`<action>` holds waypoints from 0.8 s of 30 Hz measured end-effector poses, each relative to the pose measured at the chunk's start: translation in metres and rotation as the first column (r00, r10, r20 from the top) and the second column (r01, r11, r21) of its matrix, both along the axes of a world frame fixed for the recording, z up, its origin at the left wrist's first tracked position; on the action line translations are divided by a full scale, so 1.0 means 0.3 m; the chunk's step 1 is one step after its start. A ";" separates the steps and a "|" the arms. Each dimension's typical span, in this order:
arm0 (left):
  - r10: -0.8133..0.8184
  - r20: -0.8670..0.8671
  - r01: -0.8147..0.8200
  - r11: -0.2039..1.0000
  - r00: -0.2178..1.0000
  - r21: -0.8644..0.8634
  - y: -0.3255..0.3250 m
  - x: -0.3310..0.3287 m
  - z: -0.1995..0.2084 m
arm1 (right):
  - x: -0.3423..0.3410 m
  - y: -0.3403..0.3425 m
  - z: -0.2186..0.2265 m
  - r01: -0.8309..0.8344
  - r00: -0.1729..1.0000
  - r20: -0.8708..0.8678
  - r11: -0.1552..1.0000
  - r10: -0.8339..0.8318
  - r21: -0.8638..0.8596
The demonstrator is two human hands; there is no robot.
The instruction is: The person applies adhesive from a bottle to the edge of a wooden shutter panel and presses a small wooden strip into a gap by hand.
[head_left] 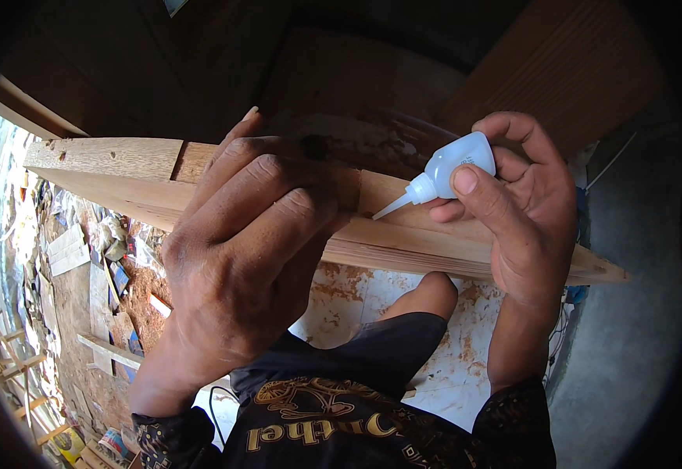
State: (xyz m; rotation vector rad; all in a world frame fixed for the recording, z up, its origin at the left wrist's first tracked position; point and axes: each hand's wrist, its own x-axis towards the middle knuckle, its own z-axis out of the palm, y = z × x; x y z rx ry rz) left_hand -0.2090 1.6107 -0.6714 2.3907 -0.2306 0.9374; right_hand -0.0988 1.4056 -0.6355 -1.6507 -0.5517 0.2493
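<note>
A long wooden board stands on edge across the view in front of me, its narrow face up, with joint lines in it. My right hand holds a small white glue bottle between thumb and fingers. The bottle is tilted so that its thin pointed nozzle slants down to the left, with the tip at the board's top edge. My left hand is closed over the board left of the nozzle, fingers curled. Its fingertips are mostly hidden, so what they pinch cannot be made out.
Wood scraps, sawdust and litter cover the ground at the left. A dark wooden panel leans beyond the board at the upper right. Below the board are my bent leg and a pale floor strewn with shavings. Grey floor lies at the right.
</note>
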 end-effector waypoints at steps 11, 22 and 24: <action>-0.009 0.000 0.009 1.000 1.000 0.015 0.000 0.004 0.001 | 0.005 -0.016 -0.002 0.007 1.000 0.005 1.000 -0.007 -0.015; 0.001 -0.006 -0.001 1.000 1.000 0.028 -0.004 0.002 0.007 | 0.004 -0.022 -0.004 0.022 1.000 0.002 1.000 -0.022 -0.002; 0.001 -0.008 0.000 0.999 1.000 0.040 -0.004 0.004 0.007 | 0.004 -0.023 -0.004 0.023 1.000 0.002 1.000 -0.023 -0.006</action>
